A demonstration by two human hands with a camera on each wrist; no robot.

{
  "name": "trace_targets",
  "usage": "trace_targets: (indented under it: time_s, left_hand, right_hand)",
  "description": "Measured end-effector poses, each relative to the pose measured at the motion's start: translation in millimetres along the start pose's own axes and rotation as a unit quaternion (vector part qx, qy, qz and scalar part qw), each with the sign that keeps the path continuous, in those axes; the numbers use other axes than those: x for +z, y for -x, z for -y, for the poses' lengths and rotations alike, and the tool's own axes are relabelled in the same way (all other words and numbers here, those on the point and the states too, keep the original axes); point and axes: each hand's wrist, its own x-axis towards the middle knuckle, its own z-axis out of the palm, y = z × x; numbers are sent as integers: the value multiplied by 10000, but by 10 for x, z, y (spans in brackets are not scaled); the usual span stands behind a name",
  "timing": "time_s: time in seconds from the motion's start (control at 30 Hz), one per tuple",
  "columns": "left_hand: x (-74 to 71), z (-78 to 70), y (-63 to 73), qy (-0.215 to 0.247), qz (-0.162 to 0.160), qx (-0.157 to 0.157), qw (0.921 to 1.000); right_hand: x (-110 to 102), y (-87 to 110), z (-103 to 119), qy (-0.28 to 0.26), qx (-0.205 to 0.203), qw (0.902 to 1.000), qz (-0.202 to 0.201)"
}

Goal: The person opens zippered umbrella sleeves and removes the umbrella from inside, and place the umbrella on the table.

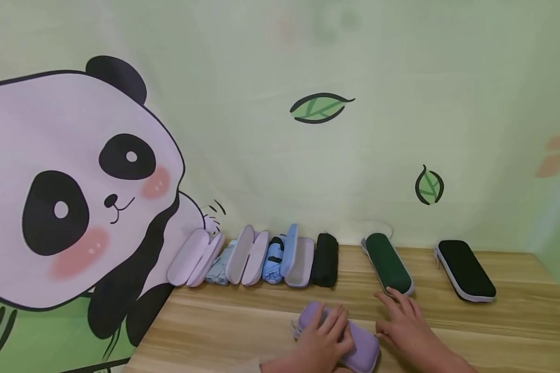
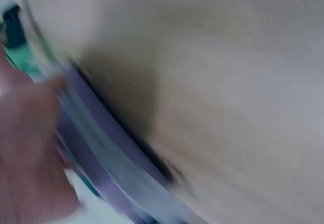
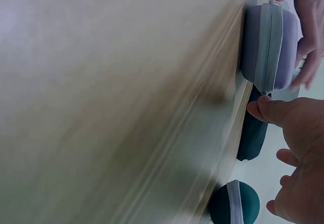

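Note:
A lilac zippered hard case (image 1: 365,346) lies at a slant near the front of the wooden table, its grey zipper band (image 3: 270,47) running round the side. My left hand (image 1: 319,336) holds it from above, fingers across the lid; the right wrist view shows the thumb at the near side of its end. At the case's far right corner, my right hand (image 1: 406,326) pinches the zipper's small pull between thumb and index finger, the other fingers spread. In the left wrist view the case (image 2: 101,138) is blurred beside my left hand.
Behind the hands stand a dark green case (image 1: 387,261) and, farther right, a black case (image 1: 466,272). Leftward along the wall are a black roll (image 1: 325,261), an opened blue case (image 1: 301,264), a blue strapped bundle (image 1: 273,264), opened pale lilac cases (image 1: 235,259) and a grey-blue bundle (image 1: 220,269).

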Motion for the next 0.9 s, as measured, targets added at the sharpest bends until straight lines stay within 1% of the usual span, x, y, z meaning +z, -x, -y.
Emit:
trace_targets:
  time_s: [0.03, 0.07, 0.1, 0.17, 0.2, 0.27, 0.37, 0.5, 0.6, 0.7, 0.83, 0.9]
  left_hand:
    - [17, 99, 10, 357, 280, 232, 9987]
    - [52, 189, 20, 704, 584, 422, 9949]
    - [93, 270, 31, 1015, 793, 584, 9899]
    - [204, 371, 51, 1421, 890, 769, 9828]
    - [247, 398, 56, 1492, 917, 816, 9812]
    - [301, 421, 62, 1689, 952, 789, 9778]
    - [306, 409, 49, 1775, 925, 604, 9779]
    - [255, 389, 37, 1855, 1005, 284, 9771]
    - [230, 366, 29, 1981, 1023, 45, 9748]
    - [220, 328, 22, 2072, 938, -208, 9736]
    - [214, 266, 5, 1999, 814, -587, 9747]
    - [219, 232, -14, 1901, 824, -830, 9748]
  right_hand:
    - [9, 3, -5, 45, 14, 10000, -28]
    - [19, 4, -14, 85, 16, 10000, -44]
    - [25, 5, -19, 94, -13, 9999, -80]
    - [36, 11, -29, 113, -103, 9998, -106]
    - [38, 15, -33, 132, -136, 9998, -98]
    - [38, 22, -39, 163, -175, 9997, -106]
    - [26, 29, -43, 306, -223, 9992, -131]
    - [10, 21, -40, 398, -345, 9986, -88]
    - [6, 17, -41, 339, -367, 9988, 1]
    - [-4, 18, -42, 275, -347, 9990, 10]
    - [-13, 21, -39, 216, -369, 9991, -65]
    - [-16, 23, -30, 179, -403, 9990, -120]
